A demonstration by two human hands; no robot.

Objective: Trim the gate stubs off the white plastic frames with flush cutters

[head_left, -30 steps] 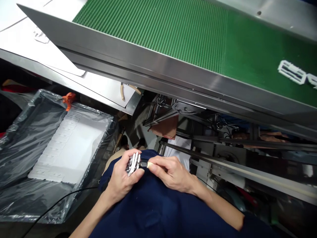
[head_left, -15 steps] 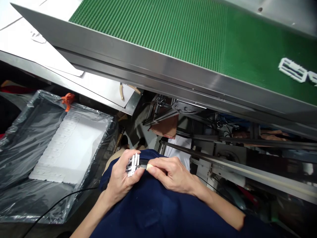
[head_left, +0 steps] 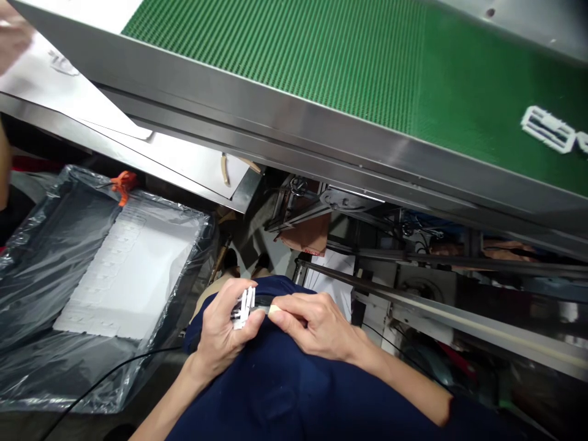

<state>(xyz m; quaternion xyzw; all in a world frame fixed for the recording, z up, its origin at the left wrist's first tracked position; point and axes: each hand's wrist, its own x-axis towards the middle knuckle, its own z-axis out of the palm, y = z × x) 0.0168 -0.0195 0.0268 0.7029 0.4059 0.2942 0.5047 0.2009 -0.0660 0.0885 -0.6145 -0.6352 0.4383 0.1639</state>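
Note:
My left hand (head_left: pixel 215 327) is closed around a small bundle of white slatted plastic pieces (head_left: pixel 247 308), held in front of the dark blue clothing on my body. To its right, the thumb and fingers of my right hand (head_left: pixel 316 321) pinch a small pale yellow end (head_left: pixel 274 309). Between the hands runs a thin greyish strip (head_left: pixel 263 306), which reaches from the pale yellow end to my left thumb. What kind of thing the strip is, I cannot tell. My fingers hide part of the bundle.
Ahead runs a green conveyor belt (head_left: pixel 285 55) with a metal side, carrying a white slotted part (head_left: pixel 548 130). At left, a plastic-lined bin (head_left: pixel 27 275) holds white sheets (head_left: pixel 133 275); an orange clamp (head_left: pixel 124 185) grips its rim. Another person's hand (head_left: pixel 13 37) is over the white table.
Another person's hand and arm have come into view at the far left. My hands have shifted very slightly left, keeping the same grips.

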